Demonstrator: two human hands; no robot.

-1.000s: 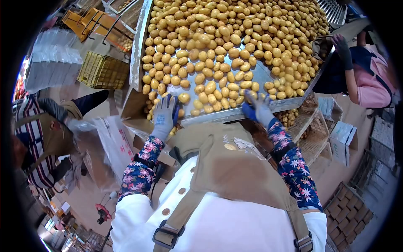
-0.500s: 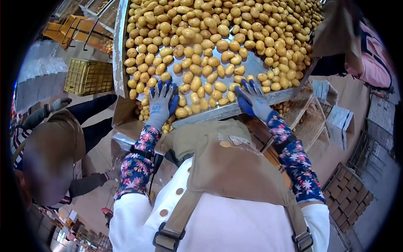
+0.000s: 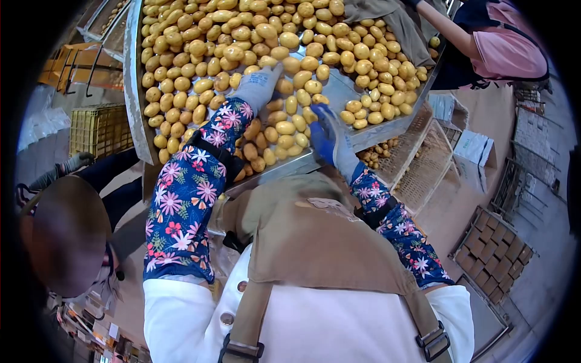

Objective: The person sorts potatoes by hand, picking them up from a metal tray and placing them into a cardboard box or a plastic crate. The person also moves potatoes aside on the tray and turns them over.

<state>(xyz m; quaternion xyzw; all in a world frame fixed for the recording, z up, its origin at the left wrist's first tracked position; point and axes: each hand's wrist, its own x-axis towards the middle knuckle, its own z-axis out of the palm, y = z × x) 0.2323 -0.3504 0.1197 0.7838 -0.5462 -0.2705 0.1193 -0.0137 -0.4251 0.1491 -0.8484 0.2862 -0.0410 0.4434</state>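
Observation:
Many yellow-brown round fruits or potatoes [image 3: 200, 48] lie on a metal sorting table [image 3: 340, 97]. My left hand [image 3: 257, 88], in a grey and blue glove, reaches in over the middle of them with its fingers spread on the produce. Near the table's front edge, my right hand [image 3: 334, 139], gloved the same way, stands on its side with its blue palm turned to the left, beside several pieces. Its fingers are stretched out and nothing is held in them.
A person in a pink shirt [image 3: 499, 45] works at the right side of the table. Another person wearing a hat [image 3: 69, 236] stands at the left, near a yellow crate [image 3: 100, 130]. Perforated trays [image 3: 423, 163] and a white box [image 3: 472, 148] are at the right.
My left hand has moved forward from the front edge onto the produce. My right hand has turned on its side and shifted left. The view has shifted, and the pink-shirted person's arm now reaches over the table.

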